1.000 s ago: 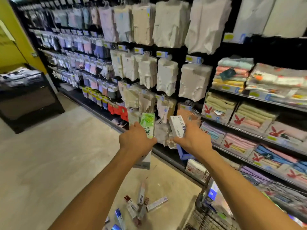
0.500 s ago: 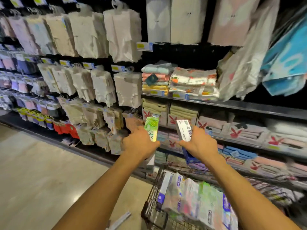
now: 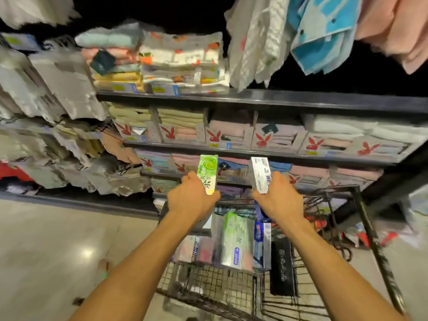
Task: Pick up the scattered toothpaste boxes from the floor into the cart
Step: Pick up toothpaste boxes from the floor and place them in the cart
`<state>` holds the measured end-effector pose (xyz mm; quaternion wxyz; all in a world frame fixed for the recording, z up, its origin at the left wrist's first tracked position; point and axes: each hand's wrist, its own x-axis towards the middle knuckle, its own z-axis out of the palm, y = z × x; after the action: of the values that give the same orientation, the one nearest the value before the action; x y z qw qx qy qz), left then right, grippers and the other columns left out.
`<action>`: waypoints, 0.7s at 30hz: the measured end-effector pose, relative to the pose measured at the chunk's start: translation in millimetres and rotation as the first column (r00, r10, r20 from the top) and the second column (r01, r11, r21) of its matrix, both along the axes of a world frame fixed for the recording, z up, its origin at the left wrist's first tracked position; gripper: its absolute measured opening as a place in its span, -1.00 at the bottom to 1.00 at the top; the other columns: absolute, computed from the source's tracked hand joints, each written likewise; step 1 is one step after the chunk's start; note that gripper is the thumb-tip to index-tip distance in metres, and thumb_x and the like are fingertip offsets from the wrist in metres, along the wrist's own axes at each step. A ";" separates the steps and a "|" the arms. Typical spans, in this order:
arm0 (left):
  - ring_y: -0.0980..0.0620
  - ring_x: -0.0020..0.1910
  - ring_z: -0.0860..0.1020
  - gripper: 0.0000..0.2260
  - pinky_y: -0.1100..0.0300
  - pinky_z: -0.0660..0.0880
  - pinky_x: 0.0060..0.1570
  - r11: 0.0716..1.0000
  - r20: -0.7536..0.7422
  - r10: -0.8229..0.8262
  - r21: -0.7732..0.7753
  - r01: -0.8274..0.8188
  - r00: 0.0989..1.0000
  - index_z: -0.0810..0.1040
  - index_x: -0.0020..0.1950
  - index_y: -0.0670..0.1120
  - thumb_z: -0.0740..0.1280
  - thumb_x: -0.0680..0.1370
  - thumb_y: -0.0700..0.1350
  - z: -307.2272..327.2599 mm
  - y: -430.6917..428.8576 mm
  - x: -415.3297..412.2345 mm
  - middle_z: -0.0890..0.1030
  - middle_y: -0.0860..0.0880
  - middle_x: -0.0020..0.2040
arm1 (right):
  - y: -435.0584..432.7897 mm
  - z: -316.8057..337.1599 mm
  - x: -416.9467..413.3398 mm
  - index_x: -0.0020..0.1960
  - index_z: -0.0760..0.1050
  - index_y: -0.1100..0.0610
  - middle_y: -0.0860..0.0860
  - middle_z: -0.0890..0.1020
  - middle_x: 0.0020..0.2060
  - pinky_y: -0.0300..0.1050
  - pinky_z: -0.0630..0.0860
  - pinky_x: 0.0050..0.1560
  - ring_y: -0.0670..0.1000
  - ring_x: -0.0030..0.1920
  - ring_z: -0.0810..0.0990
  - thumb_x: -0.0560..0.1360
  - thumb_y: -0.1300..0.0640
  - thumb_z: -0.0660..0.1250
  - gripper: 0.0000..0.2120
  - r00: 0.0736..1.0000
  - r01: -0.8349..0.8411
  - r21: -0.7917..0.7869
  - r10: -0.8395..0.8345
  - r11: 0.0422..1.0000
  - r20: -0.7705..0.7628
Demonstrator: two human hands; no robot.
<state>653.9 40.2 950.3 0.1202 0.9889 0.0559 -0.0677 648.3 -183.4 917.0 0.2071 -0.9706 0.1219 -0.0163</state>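
As I leaned over the cart: my two bare forearms reached forward, each hand holding one toothpaste box upright above the basket.
Left hand [image 3: 192,200]: my fingers were curled round the lower end of a bright green and white cardboard toothpaste box [image 3: 207,173]; its upper half stood clear above my knuckles.
Right hand [image 3: 275,198]: my fingers gripped the lower end of a white cardboard toothpaste box with blue print [image 3: 260,174], also upright. Something blue showed just beneath this hand, and I could not tell whether I held that too.
Black wire shopping cart [image 3: 208,281]: it stood directly below both hands, its far end near the shelving.
Heap of long cartons in the cart [image 3: 234,242]: green, blue and white boxes lay piled at the far end, blurred. A black carton [image 3: 282,267] lay just beside them on the right.
Handling, as I judged it: these boxes looked light, stiff and hollow, with glossy card that could slide in a loose grip. Squeezing the broad faces might dent them, so a hold across the narrow edges, near one end, seemed safest. A short drop onto the heap seemed unlikely to harm them.
Dark shelves of folded towels [image 3: 231,133]: they rose behind the cart.
Pale polished floor [image 3: 46,251]: it spread to the left.
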 end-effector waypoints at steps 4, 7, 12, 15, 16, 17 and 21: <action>-0.19 0.05 0.59 -0.38 0.01 0.41 -0.14 0.999 -0.031 -0.033 -0.011 0.033 0.999 0.33 0.21 -0.12 0.28 0.47 0.38 -59.1 -21.2 11.6 0.51 -0.11 0.15 | -30.5 -57.1 -8.3 0.27 0.37 0.11 0.08 0.50 0.13 0.04 0.47 -0.15 0.18 0.12 0.57 0.47 -0.21 0.41 -0.45 0.992 0.101 -0.011 -0.101 0.995 -0.077; -0.17 0.03 0.59 -0.39 0.03 0.36 -0.20 0.999 -0.053 -0.036 -0.032 0.035 0.998 0.31 0.19 -0.10 0.27 0.48 0.39 -113.6 -32.0 20.2 0.50 -0.09 0.14 | -45.7 -106.7 -18.2 0.31 0.36 0.09 0.08 0.50 0.16 0.09 0.56 -0.03 0.16 0.16 0.55 0.49 -0.19 0.43 -0.44 0.978 0.170 0.010 -0.167 0.985 -0.127; -0.13 0.02 0.60 -0.40 0.03 0.52 -0.08 0.992 -0.183 -0.041 -0.124 0.018 0.982 0.27 0.24 -0.10 0.33 0.47 0.32 -215.6 -50.5 26.1 0.52 -0.06 0.14 | -58.9 -197.5 -32.7 0.32 0.38 0.05 0.03 0.52 0.09 0.00 0.51 -0.08 0.12 0.08 0.56 0.49 -0.11 0.44 -0.50 0.939 0.266 -0.010 -0.261 0.964 -0.222; -0.13 0.05 0.62 -0.31 0.02 0.57 -0.01 0.992 -0.237 -0.034 -0.129 0.004 0.971 0.28 0.28 -0.13 0.39 0.41 0.33 -271.4 -73.0 30.0 0.53 -0.05 0.18 | -62.2 -255.8 -34.7 0.19 0.35 0.01 0.07 0.54 -0.04 0.06 0.55 -0.27 0.20 -0.09 0.58 0.46 -0.05 0.42 -0.60 0.937 0.267 -0.009 -0.262 0.964 -0.232; -0.14 0.09 0.62 -0.29 0.01 0.57 0.02 0.990 -0.253 -0.037 -0.139 0.002 0.967 0.28 0.31 -0.14 0.41 0.41 0.30 -289.4 -82.4 31.8 0.53 -0.07 0.21 | -64.3 -274.7 -33.2 0.15 0.35 0.01 0.09 0.54 -0.06 0.03 0.51 -0.31 0.21 -0.11 0.57 0.45 -0.04 0.41 -0.63 0.934 0.272 -0.022 -0.269 0.962 -0.236; -0.14 0.13 0.60 -0.28 0.01 0.56 0.04 0.989 -0.283 -0.039 -0.149 -0.004 0.958 0.27 0.35 -0.16 0.43 0.41 0.26 -305.9 -92.1 33.5 0.51 -0.09 0.25 | -67.0 -290.8 -29.3 0.16 0.35 0.00 0.09 0.55 -0.04 -0.01 0.46 -0.29 0.20 -0.08 0.58 0.47 -0.06 0.38 -0.65 0.918 0.305 -0.030 -0.302 0.952 -0.258; -0.16 0.02 0.57 -0.26 -0.06 0.58 -0.09 0.984 -0.304 -0.076 -0.179 0.022 0.949 0.17 0.31 -0.12 0.47 0.38 0.21 -370.4 -117.0 33.2 0.43 -0.11 0.14 | -75.6 -345.2 -19.8 0.34 0.35 -0.03 -0.02 0.50 0.07 -0.07 0.34 -0.14 0.13 0.11 0.54 0.56 -0.10 0.33 -0.60 0.871 0.386 -0.069 -0.389 0.920 -0.299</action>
<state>687.2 -76.8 579.9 0.1938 0.9528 0.0434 -0.2296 628.5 -259.1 571.9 0.1746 -0.9177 0.3445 0.0932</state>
